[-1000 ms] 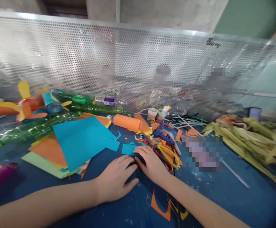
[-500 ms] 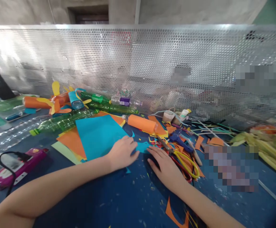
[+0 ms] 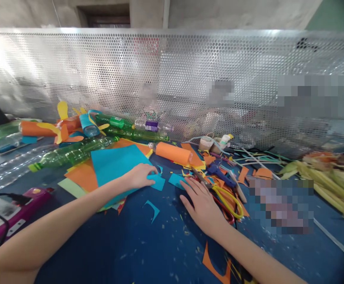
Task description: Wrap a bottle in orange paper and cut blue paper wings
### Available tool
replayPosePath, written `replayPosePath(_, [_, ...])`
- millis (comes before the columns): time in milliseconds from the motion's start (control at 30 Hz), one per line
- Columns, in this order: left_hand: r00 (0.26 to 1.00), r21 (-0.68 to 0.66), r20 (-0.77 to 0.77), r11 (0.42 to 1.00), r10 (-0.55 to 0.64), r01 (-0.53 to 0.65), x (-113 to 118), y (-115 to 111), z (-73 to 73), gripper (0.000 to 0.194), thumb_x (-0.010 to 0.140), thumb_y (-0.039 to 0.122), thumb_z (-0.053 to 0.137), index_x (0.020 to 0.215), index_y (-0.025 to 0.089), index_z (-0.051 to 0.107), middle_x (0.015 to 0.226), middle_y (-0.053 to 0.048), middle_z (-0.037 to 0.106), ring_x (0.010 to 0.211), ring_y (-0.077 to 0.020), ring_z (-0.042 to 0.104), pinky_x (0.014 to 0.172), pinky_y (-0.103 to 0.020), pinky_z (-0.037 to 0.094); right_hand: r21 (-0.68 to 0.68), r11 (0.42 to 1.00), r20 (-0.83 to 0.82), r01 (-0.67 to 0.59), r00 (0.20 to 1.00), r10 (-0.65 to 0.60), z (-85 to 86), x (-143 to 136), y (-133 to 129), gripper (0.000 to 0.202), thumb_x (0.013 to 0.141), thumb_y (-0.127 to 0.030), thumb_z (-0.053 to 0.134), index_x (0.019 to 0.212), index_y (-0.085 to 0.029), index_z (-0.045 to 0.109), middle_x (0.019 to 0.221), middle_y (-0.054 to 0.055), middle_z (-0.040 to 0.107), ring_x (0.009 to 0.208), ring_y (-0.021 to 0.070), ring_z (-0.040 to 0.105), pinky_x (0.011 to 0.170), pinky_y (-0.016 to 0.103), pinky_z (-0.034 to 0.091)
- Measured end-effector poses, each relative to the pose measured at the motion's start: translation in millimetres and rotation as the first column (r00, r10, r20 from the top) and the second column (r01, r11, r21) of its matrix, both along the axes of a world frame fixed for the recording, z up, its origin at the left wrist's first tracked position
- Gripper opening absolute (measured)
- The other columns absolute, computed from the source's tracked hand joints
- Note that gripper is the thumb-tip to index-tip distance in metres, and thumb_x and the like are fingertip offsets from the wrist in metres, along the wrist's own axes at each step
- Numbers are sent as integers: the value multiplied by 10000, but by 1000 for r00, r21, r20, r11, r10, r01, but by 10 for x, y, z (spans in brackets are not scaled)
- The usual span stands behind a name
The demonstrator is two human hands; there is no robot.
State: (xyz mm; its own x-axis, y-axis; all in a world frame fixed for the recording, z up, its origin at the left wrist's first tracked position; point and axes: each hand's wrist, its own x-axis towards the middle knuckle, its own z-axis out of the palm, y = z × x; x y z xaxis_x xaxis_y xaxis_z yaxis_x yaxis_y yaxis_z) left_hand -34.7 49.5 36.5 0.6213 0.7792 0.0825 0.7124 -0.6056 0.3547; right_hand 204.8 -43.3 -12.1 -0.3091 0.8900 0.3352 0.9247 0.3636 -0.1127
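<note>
My left hand (image 3: 139,176) is over the right edge of a large blue sheet of paper (image 3: 114,163), its thumb and fingers closed on a small cut piece of blue paper (image 3: 159,183). My right hand (image 3: 203,203) lies palm down with fingers apart, fingertips at another small blue paper piece (image 3: 174,180). Just right of it are scissors with yellow handles (image 3: 229,203), partly covered by that hand, and a red handle beneath them. A curved blue scrap (image 3: 153,211) lies on the dark blue table between my forearms.
A bottle wrapped in orange paper (image 3: 173,154) lies behind my hands. Green plastic bottles (image 3: 71,154) and paper-finned bottle models (image 3: 66,128) are at left, near a magenta power strip (image 3: 20,211). A blue glue gun (image 3: 221,175) and corn husks (image 3: 328,185) lie right. A perforated metal panel (image 3: 177,75) stands behind.
My left hand has drawn back leftward and closed on a blue paper piece. The two small blue pieces now lie apart, and the curved scrap is in the open. The view has shifted slightly right.
</note>
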Motion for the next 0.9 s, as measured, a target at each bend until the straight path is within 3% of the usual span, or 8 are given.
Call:
replayPosePath(100, [995, -75, 82, 995, -55, 61, 41, -3, -30, 322, 760, 345, 574, 1040, 186, 596, 960, -45, 663, 834, -190, 618, 706, -268, 472, 13, 1000, -17, -24, 1000, 24, 53, -3, -22, 471, 919, -427, 363, 1354, -253, 408, 1431, 73, 373, 1322, 253, 314, 1073, 512, 282])
replayPosePath(200, [968, -138, 241, 985, -68, 103, 130, -67, -108, 330, 791, 379, 565, 1057, 184, 587, 991, -45, 664, 879, -178, 621, 754, -270, 486, 11, 989, -15, -148, 989, 148, 111, -5, -46, 461, 924, -406, 371, 1377, -325, 348, 1476, 35, 292, 1348, 240, 267, 1079, 513, 270])
replayPosePath(267, [940, -180, 335, 975, -63, 130, 200, -139, -149, 372, 778, 402, 591, 1084, 190, 588, 986, -51, 667, 872, -183, 626, 766, -293, 498, -10, 975, -4, -224, 975, 224, 124, -5, -51, 428, 925, -396, 377, 1349, -332, 396, 1464, 18, 319, 1352, 237, 257, 1086, 519, 257])
replayPosePath(367, [920, -128, 386, 984, -69, 127, 261, -222, -138, 412, 795, 400, 581, 1159, 208, 562, 1083, -67, 638, 937, -184, 613, 812, -311, 500, -32, 979, -2, -199, 980, 199, 95, 0, -39, 396, 927, -393, 374, 1288, -281, 491, 1415, 44, 405, 1339, 255, 288, 1081, 537, 256])
replayPosePath(533, [958, 186, 286, 980, 15, -71, 160, -113, -104, 387, 840, 324, 519, 1205, 199, 530, 1208, -94, 580, 1151, -232, 505, 992, -421, 382, -1, 987, -49, -158, 986, 158, 57, 14, -30, 419, 919, -406, 389, 1301, -259, 479, 1405, 62, 416, 1323, 255, 320, 1065, 518, 304])
replayPosePath(700, [999, 143, 14, 989, -49, 47, 34, 72, -291, 386, 889, 276, 419, 1264, 247, 505, 1385, -76, 444, 1306, -260, 343, 1053, -482, 284, -46, 977, -49, -209, 977, 207, 135, 2, -66, 362, 926, -404, 380, 1245, -328, 531, 1401, 26, 423, 1318, 253, 322, 1057, 517, 310])
replayPosePath(800, [995, 134, 46, 987, -90, 83, 44, 88, -344, 343, 884, 258, 429, 1189, 214, 578, 1298, -67, 543, 1287, -247, 377, 1061, -447, 286, -70, 980, -47, -185, 982, 182, 156, -5, -76, 372, 929, -415, 363, 1224, -298, 557, 1391, 44, 433, 1315, 256, 323, 1061, 511, 302])
replayPosePath(900, [988, 140, 127, 988, -84, 66, 74, 74, -326, 262, 863, 257, 473, 1046, 204, 652, 1149, -49, 646, 1175, -223, 503, 1018, -388, 357, -70, 982, -52, -177, 984, 173, 145, -2, -72, 383, 926, -425, 364, 1229, -288, 553, 1379, 54, 447, 1303, 257, 340, 1057, 508, 305])
